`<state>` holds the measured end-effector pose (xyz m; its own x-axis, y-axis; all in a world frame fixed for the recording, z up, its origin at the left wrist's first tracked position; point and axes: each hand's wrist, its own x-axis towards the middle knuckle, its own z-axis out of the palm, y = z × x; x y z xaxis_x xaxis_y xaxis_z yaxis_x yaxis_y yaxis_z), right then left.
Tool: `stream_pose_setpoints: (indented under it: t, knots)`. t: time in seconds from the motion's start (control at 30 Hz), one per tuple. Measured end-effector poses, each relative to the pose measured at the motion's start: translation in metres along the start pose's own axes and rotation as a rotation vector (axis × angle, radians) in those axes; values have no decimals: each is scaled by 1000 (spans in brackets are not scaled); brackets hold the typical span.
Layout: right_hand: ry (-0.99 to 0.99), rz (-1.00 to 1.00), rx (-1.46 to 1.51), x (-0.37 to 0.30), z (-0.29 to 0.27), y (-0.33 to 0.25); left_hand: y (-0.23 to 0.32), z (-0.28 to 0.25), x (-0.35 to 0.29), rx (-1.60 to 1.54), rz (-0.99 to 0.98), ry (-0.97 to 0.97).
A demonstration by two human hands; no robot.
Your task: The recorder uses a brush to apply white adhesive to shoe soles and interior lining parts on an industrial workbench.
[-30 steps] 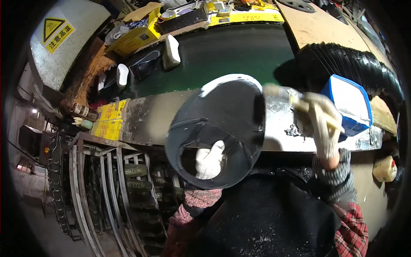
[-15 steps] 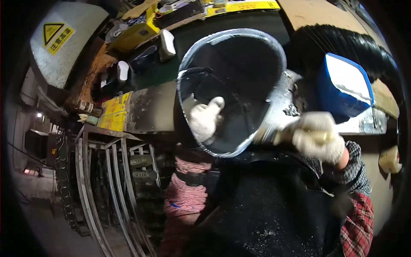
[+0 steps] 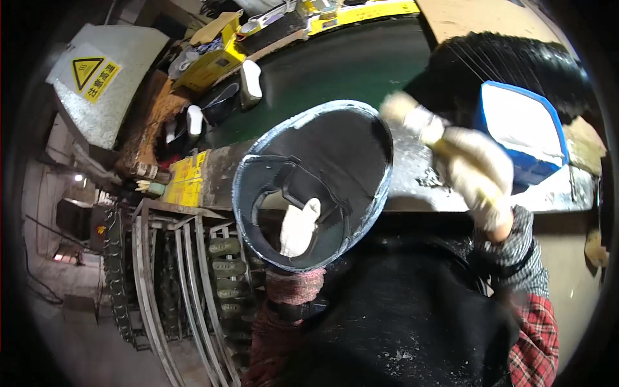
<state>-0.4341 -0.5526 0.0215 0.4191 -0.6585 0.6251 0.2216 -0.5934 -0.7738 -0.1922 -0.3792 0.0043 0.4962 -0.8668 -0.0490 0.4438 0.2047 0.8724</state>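
Note:
A black, open-ended shell [image 3: 342, 138] with a whitish coated rim stands tilted in front of me. Inside its opening shows my left hand [image 3: 298, 229], in a white glove, with the thumb up. The shell is held by that hand; part of the fingers is hidden. My right hand [image 3: 477, 161], also gloved, is closed round a brush [image 3: 401, 108] and smeared by motion. The brush's pale bristles are at the shell's upper right rim; I cannot tell whether they touch it. Right of that hand is a blue tub [image 3: 488, 109] with white paste in it.
A green-topped bench [image 3: 342, 61] runs behind, with white-soled footwear [image 3: 251, 84] on its left. A bundle of glossy black strands [image 3: 503, 61] lies at the back right. Metal racks [image 3: 187, 277] stand at lower left, near a grey metal hood [image 3: 119, 61] with a warning sign.
The shell and my left hand have come down, toward me and slightly left. My right hand has swung the brush from the lower right rim up to the upper right.

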Motion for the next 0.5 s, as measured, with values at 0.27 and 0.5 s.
stream_pose_setpoints:
  t: [0.27, 0.5]
  knots:
    - [-131, 139, -260, -51, 0, 29, -13, -63, 146, 1302, -51, -259]
    - [-179, 200, -343, -43, 8, 9, 14, -117, 234, 1121, 667, -59]
